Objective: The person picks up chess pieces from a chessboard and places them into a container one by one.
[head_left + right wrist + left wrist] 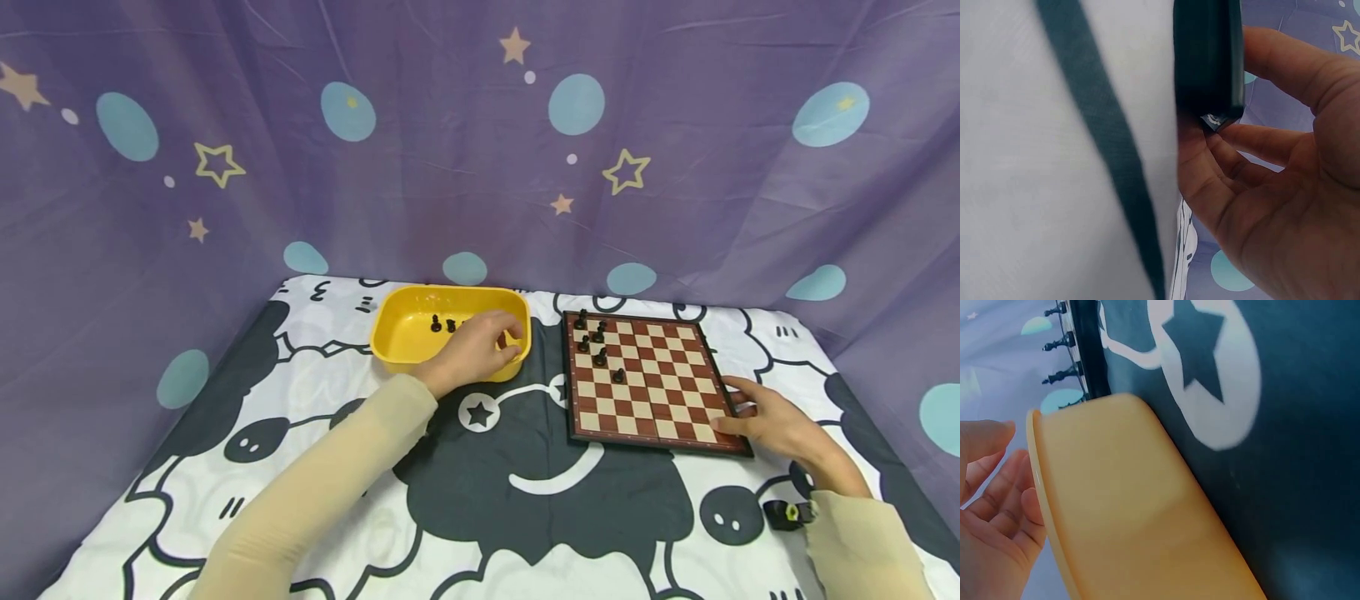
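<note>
My left hand (480, 346) hovers over the right side of a yellow plastic bin (393, 350), with its fingers loosely bent and no piece visible between them. In the left wrist view, that hand (994, 506) is beside the rim of the bin (1122, 487). Small black chess pieces (436, 323) stand inside the bin, partly hidden by the hand. My right hand (776, 425) holds the right edge of a brown and cream chessboard (678, 387), thumb on top. From the right wrist, its fingers (1200, 178) show under the board's dark edge (1210, 62).
Several black chess pieces (600, 357) stand on the board's left part. A patterned cloth (555, 517) in black and white covers the table. Behind it hangs a purple curtain (450, 183). A small black object (786, 515) is beside the right sleeve.
</note>
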Tool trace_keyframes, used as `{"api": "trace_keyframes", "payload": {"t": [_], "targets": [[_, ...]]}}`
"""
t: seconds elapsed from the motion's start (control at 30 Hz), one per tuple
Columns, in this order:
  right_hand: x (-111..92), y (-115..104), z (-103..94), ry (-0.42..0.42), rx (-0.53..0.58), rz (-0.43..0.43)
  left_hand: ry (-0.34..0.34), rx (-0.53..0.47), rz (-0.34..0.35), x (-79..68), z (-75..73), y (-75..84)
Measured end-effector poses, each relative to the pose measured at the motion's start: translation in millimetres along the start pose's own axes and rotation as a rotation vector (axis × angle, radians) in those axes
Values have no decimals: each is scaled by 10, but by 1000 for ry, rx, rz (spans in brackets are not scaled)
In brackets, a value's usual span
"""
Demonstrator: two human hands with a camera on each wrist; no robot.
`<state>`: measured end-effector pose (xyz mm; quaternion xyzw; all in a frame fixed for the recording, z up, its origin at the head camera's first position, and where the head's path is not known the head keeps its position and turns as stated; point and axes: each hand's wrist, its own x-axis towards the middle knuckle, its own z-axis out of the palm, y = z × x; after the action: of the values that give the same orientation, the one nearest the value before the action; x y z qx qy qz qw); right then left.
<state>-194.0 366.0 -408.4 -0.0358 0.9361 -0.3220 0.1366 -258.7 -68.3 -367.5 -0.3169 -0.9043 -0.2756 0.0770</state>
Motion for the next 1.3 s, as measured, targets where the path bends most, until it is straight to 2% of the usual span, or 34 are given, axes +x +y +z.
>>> {"api": "trace_keyframes", "payload": {"t": [0.4, 0.63, 0.87, 1.3], "targets": [[2, 3, -1, -2, -14, 12, -55, -46, 40, 128, 194, 205], [-2, 2, 2, 7, -13, 3, -108, -53, 32, 196, 350, 317], [9, -9, 2, 11, -11, -7, -110, -56, 63, 321, 451, 385], [12, -5, -14, 6, -13, 0, -89, -104, -6, 554, 660, 449]]}}
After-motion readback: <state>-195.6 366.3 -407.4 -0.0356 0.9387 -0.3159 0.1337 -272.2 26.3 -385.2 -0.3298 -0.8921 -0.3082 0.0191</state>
